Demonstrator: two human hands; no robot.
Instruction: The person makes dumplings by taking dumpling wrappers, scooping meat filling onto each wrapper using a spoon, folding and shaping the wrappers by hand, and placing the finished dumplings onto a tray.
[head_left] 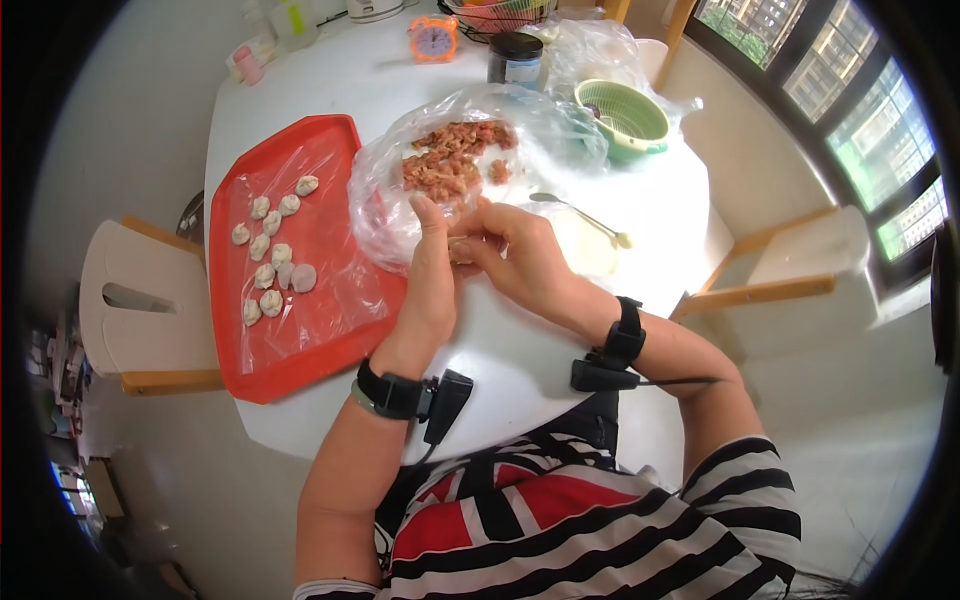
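My left hand point(432, 285) and my right hand point(515, 250) meet at the near edge of a clear plastic bag point(375, 200), fingers pressed together. Whatever lies between the fingertips is too small and hidden to name. Chopped meat filling point(445, 165) is spread on the plastic just beyond my hands. Left of them, a red tray point(228, 300) lined with clear film carries several folded dumplings point(282, 254) and a flat round wrapper point(303, 278). A spoon point(580, 215) lies to the right of my right hand, its handle end pointing toward the near right.
At the back stand an orange clock point(433, 40), a dark-lidded jar point(515, 62) and a wire basket point(500, 14). A green colander point(625, 115) sits at the back right beside crumpled plastic bags point(595, 50). Chairs flank the table on the left point(150, 300) and right point(780, 262).
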